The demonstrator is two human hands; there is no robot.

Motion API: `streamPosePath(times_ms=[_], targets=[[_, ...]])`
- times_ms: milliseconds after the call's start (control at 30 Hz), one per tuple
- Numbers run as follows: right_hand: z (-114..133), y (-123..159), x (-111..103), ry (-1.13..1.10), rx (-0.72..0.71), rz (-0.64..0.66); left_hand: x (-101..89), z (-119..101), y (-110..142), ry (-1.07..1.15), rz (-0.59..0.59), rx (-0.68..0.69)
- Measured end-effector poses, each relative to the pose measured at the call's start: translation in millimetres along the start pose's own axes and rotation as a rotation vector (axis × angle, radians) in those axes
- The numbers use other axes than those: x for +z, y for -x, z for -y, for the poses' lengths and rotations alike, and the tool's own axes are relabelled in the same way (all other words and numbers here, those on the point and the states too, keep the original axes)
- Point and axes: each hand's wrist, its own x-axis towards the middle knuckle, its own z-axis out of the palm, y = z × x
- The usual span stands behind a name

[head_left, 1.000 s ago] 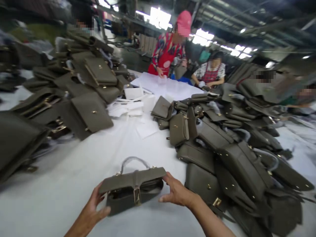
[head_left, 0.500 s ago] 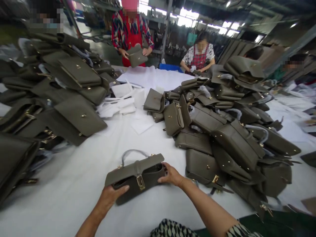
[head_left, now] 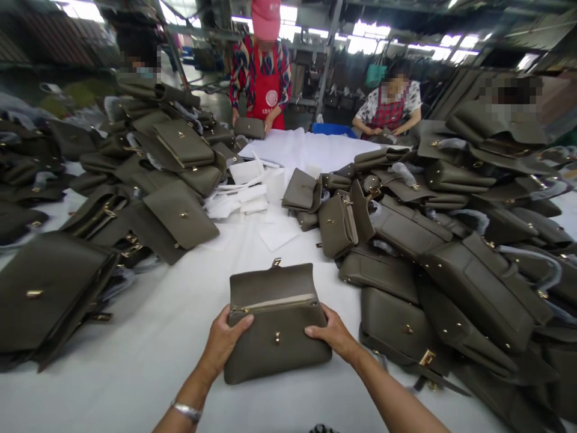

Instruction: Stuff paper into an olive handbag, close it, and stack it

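Over the near middle of the white worktop (head_left: pixel 162 337), the olive bag (head_left: pixel 288 325) has its flap open. The left hand (head_left: pixel 225 338) and right hand (head_left: pixel 337 334) grip its ends, thumbs in front; light, even pressure should keep the zip (head_left: pixel 279 302) straight and gold lock (head_left: pixel 277 338) unscratched.

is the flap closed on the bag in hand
No, the flap is folded back, leaving the zip and front clasp of the bag exposed.

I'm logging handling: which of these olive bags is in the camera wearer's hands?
The front-centre bag, its flap raised: the left hand and right hand grip its sides, while the piled bags touch neither.
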Motion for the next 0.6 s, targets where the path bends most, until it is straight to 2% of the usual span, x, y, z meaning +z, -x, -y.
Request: streamPosePath(times_ms=[167,267,333,500,600], targets=[[0,24,1,-0.081,-0.089,-0.041,8.6,-3,7,-0.115,-0.004,0.111],[-4,36,-3,-0.086,-0.111,-0.076,13.0,-5,6,-0.211,-0.06,0.117],[-4,42,-8,-0.066,-0.132,-0.115,17.7,-8,4,-0.235,-0.048,0.117],[-1,54,-22,0.15,-0.148,-0.362,38.2,-22,3,-0.26,0.008,0.163],[0,63,-29,0.216,-0.15,-0.513,53.6,-23,-3,-0.312,0.01,0.285]])
